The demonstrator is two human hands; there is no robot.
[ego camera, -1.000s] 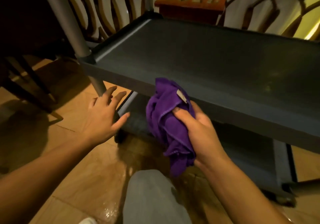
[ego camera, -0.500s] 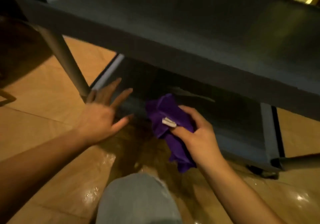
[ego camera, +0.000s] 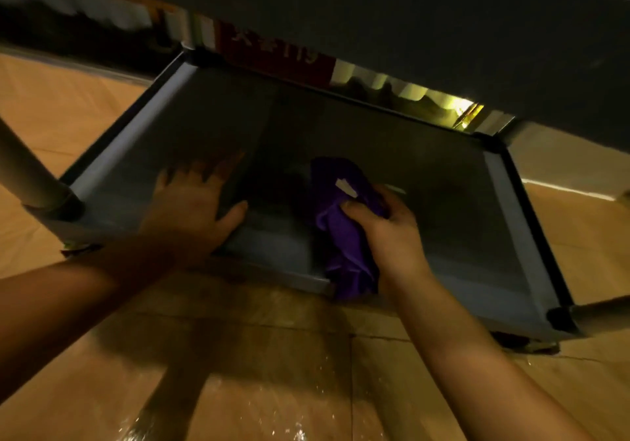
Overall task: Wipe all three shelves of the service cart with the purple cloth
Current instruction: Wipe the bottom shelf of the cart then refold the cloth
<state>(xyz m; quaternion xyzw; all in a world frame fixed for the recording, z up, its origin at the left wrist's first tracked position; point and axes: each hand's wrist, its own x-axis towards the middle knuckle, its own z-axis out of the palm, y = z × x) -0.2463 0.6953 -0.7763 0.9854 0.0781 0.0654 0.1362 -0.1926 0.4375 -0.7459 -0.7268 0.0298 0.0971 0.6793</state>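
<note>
The purple cloth (ego camera: 344,232) is bunched into a loose, crumpled wad, deep violet, with a small pale label (ego camera: 346,187) showing on its far upper part. It lies on the bottom shelf (ego camera: 470,202) of the service cart, near the shelf's middle, and its near end hangs over the shelf's near rim toward the floor. The right hand (ego camera: 392,236) is clamped around the cloth from the right: the thumb (ego camera: 358,214) presses across its top, just near of the label, and the other fingers curl around the right side, mostly hidden behind the fabric. The left hand (ego camera: 191,212) lies flat on the shelf to the left of the cloth, apart from it, fingers spread and pointing far, thumb angled out to the right. A grey post (ego camera: 27,178) stands at the shelf's near left corner. The shelf above (ego camera: 409,25) fills the top of the view. The tan tiled floor (ego camera: 272,372) is glossy.
</note>
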